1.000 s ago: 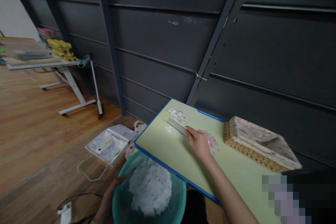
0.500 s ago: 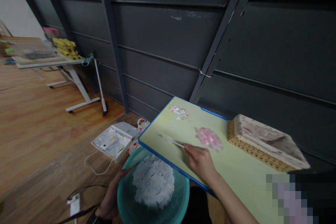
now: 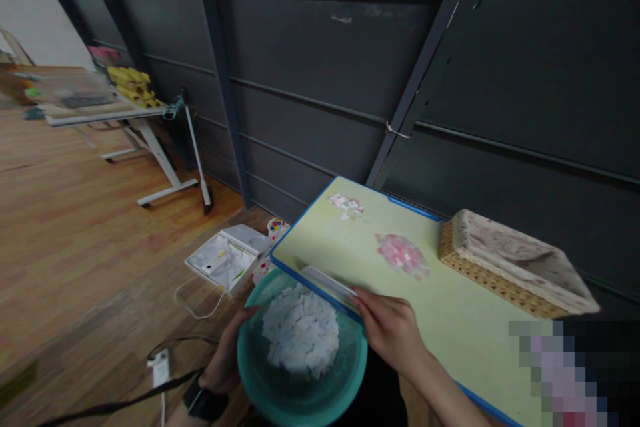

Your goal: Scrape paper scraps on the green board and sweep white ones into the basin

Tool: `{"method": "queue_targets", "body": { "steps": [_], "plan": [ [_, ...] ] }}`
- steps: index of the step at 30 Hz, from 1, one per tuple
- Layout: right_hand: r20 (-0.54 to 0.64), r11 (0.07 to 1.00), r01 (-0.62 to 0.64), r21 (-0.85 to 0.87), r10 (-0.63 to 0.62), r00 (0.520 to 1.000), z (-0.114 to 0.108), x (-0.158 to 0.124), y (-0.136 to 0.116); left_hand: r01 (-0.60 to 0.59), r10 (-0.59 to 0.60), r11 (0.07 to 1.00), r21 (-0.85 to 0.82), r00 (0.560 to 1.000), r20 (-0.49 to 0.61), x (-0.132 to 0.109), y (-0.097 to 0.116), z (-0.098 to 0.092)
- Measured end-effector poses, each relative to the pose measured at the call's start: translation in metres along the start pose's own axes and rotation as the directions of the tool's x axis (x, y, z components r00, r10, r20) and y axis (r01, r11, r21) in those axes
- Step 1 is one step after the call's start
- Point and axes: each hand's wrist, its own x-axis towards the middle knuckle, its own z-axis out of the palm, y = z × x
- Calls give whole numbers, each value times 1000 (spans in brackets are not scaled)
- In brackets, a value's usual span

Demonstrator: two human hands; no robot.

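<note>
My left hand [image 3: 231, 347] grips the left rim of a round teal plastic basket [image 3: 353, 373], thumb over the edge. A heap of small white flakes, like paper scraps [image 3: 303, 330], fills its middle. The basket is tucked against the near edge of a pale yellow-green tabletop [image 3: 425, 313] with blue edging. In my right hand [image 3: 393, 327] is a thin, flat, whitish strip [image 3: 327, 280], closed between thumb and fingers. It lies along that near edge, just above the basket's far rim. A pinkish cluster of small flakes [image 3: 403, 255] lies on the tabletop beyond my right hand.
A smaller cluster of white and pink bits [image 3: 346, 203] lies near the table's far left corner. A cloth-lined wicker basket [image 3: 495, 287] stands at the back right. On the floor are an open white box [image 3: 225, 260] and a power strip [image 3: 160, 368]. A dark panelled wall [image 3: 310, 80] rises behind.
My right hand has drawn the strip across the tabletop toward me, to the near edge above the basket. My left hand still holds the rim. The view has shifted slightly.
</note>
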Motion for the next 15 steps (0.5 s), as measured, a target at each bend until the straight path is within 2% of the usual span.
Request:
{"method": "queue_targets", "body": {
  "steps": [5,7,11,15],
  "plan": [
    [47,999,-53,12,52,998,-4,1,3,20,-20,1000,23,1000,-24,1,0,0],
    [23,995,-101,15,101,995,-11,7,11,24,-23,1000,12,999,-46,1,0,-1],
    [-96,958,-257,-127,245,965,-30,35,48,14,-16,999,-30,997,-72,7,-5,-8],
    [-152,873,-417,-251,390,908,-42,76,99,104,-105,994,-19,992,-76,20,-21,-15]
  ]
}}
